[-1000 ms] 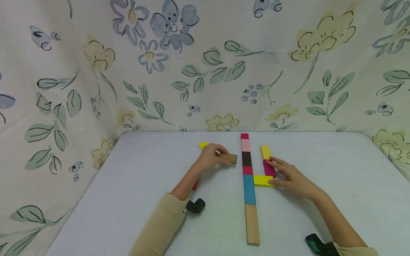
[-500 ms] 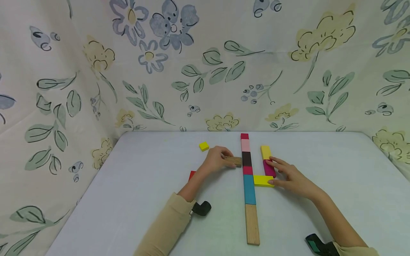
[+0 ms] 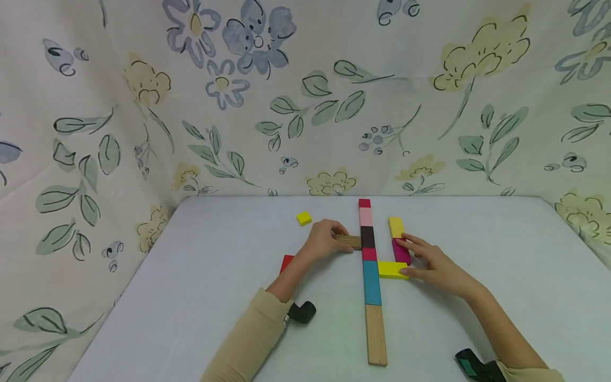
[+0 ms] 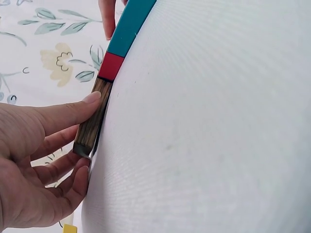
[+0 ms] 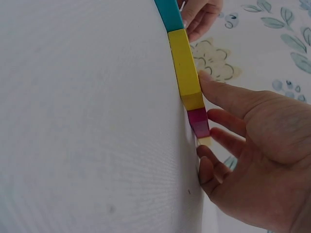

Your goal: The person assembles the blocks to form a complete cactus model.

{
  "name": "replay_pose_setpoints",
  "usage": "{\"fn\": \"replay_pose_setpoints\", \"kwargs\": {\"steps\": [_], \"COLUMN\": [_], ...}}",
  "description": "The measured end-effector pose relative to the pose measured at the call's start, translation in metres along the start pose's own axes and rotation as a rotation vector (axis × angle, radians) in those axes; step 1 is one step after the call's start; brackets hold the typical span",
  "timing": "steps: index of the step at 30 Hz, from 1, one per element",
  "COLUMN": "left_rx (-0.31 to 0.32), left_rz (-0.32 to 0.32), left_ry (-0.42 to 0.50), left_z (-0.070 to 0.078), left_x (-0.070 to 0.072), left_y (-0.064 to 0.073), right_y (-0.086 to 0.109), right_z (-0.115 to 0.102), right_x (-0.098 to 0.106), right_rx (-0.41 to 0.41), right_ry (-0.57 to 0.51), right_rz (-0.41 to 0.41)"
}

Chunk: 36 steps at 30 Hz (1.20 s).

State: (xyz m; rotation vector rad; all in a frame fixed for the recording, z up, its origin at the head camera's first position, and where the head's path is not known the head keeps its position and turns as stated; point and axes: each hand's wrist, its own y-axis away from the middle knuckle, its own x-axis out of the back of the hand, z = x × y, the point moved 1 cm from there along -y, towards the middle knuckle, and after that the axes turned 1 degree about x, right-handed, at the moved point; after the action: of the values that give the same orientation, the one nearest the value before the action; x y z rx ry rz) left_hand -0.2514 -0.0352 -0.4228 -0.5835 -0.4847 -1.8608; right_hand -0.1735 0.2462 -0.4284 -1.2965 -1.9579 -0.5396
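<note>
In the head view a column of blocks runs away from me: light wood (image 3: 376, 334), blue (image 3: 372, 282), red (image 3: 369, 254), black (image 3: 368, 237), pink (image 3: 365, 216) and red at the far end. My left hand (image 3: 321, 241) pinches a brown wooden block (image 3: 352, 242), whose right end meets the column's left side by the black block. The thumb lies on top of this block (image 4: 92, 121) in the left wrist view. My right hand (image 3: 436, 269) touches a bright yellow block (image 3: 390, 270) with its thumb and a magenta block (image 3: 401, 252) with its fingers. A paler yellow block (image 3: 395, 227) adjoins the magenta one.
Left of the column lie a small yellow block (image 3: 303, 218) and a red block (image 3: 287, 262), the latter partly hidden by my left forearm. Everything rests on a white table (image 3: 167, 297). Behind the table hangs a flower-patterned cloth (image 3: 286, 132).
My left hand has carried the wooden block to the right and slightly nearer, closing the gap to the column. The small yellow block has come into fuller view. My right hand has stayed put.
</note>
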Motion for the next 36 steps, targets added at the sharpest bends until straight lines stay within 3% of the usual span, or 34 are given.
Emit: {"fn": "replay_pose_setpoints", "kwargs": {"steps": [24, 36], "left_rx": [0.019, -0.019], "left_rz": [-0.018, -0.036], "left_ry": [-0.003, 0.012], "left_z": [0.0042, -0.0009], "left_x": [0.0024, 0.0052], "left_y": [0.0033, 0.0018], "right_y": [0.0000, 0.0003], "right_z": [-0.0045, -0.0033], "right_x": [0.0011, 0.0004], "right_rx": [-0.006, -0.013], "right_ry": [-0.006, -0.009], "right_rz": [-0.001, -0.004]}}
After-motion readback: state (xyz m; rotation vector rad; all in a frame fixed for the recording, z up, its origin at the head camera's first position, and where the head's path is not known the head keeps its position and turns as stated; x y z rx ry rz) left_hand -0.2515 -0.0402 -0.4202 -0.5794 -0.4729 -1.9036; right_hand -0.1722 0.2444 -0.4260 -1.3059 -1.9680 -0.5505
